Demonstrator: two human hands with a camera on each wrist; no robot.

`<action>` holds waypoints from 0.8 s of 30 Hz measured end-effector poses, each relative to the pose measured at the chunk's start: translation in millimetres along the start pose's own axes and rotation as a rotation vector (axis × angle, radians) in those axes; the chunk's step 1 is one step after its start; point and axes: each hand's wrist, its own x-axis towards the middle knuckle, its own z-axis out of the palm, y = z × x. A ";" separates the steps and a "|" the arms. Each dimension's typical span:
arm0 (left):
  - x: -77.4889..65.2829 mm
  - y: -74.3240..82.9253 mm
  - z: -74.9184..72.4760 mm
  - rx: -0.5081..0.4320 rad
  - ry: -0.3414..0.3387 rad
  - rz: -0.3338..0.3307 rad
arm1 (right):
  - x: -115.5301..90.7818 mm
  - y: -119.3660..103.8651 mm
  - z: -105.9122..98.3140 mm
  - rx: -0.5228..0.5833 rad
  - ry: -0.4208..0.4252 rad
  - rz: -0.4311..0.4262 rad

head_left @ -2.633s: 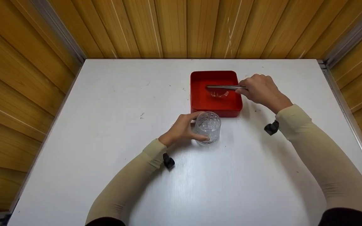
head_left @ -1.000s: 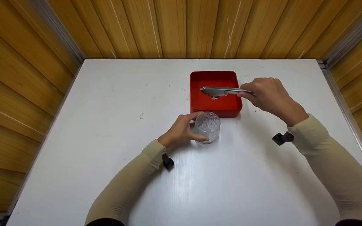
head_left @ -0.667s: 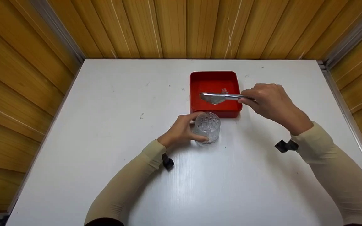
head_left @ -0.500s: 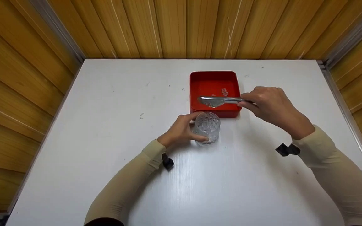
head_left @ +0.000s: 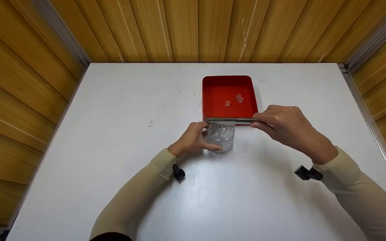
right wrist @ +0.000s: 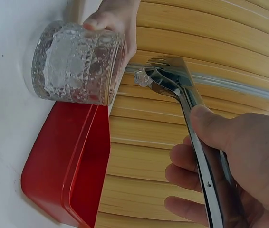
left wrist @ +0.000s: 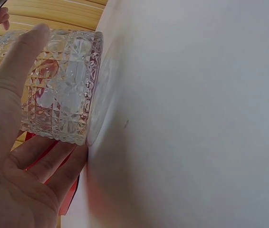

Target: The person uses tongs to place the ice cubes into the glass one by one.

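A clear cut-glass tumbler (head_left: 222, 139) stands upright on the white table, just in front of the red box. My left hand (head_left: 193, 139) grips it from the left, thumb on the near side and fingers behind. Metal tongs (head_left: 233, 121) lie level across the far side of the tumbler's mouth in the head view, their handle held in my right hand (head_left: 285, 130). Between the tong tips a clear ice cube (right wrist: 142, 78) shows in the right wrist view, outside the tumbler's rim. Some clear cubes (left wrist: 72, 71) show through the tumbler's wall in the left wrist view.
The red square box (head_left: 205, 97) sits right behind the tumbler, with clear ice cubes (head_left: 239, 98) on its floor. Wood-panelled walls (head_left: 179, 31) enclose the back and sides of the table (head_left: 129, 100).
My right hand has brought the tongs from inside the red box up and toward me, to the tumbler's mouth. Cubes in the box have come into view. My left hand and tumbler stay put.
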 end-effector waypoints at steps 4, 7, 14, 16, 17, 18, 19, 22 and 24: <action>-0.1 -0.3 -0.4 0.003 -0.004 0.027 | -3.6 -2.3 3.3 0.014 0.009 -0.007; -0.6 -0.7 -0.4 -0.003 -0.010 0.027 | -5.3 -2.6 5.6 0.022 0.011 -0.006; -1.4 -1.9 -1.3 -0.017 -0.011 0.032 | -5.7 -2.1 8.7 0.032 -0.003 0.004; -1.3 -2.0 -1.3 -0.021 -0.011 0.035 | -5.8 -2.1 8.6 0.035 -0.021 0.020; -1.1 -2.2 -1.2 -0.020 -0.012 0.036 | -6.1 -2.0 8.7 0.035 -0.028 0.027; -1.0 -2.3 -1.1 -0.020 -0.013 0.037 | -6.4 -1.7 8.9 0.036 -0.032 0.031; -1.0 -2.2 -1.0 -0.017 -0.014 0.036 | -6.8 -1.5 9.1 0.036 -0.032 0.032; -0.8 -1.9 -1.0 -0.012 -0.017 0.033 | -7.6 -0.4 10.4 0.033 -0.016 0.019; -0.8 -1.3 -1.3 -0.008 -0.014 0.032 | -7.8 0.1 11.3 0.034 0.003 0.008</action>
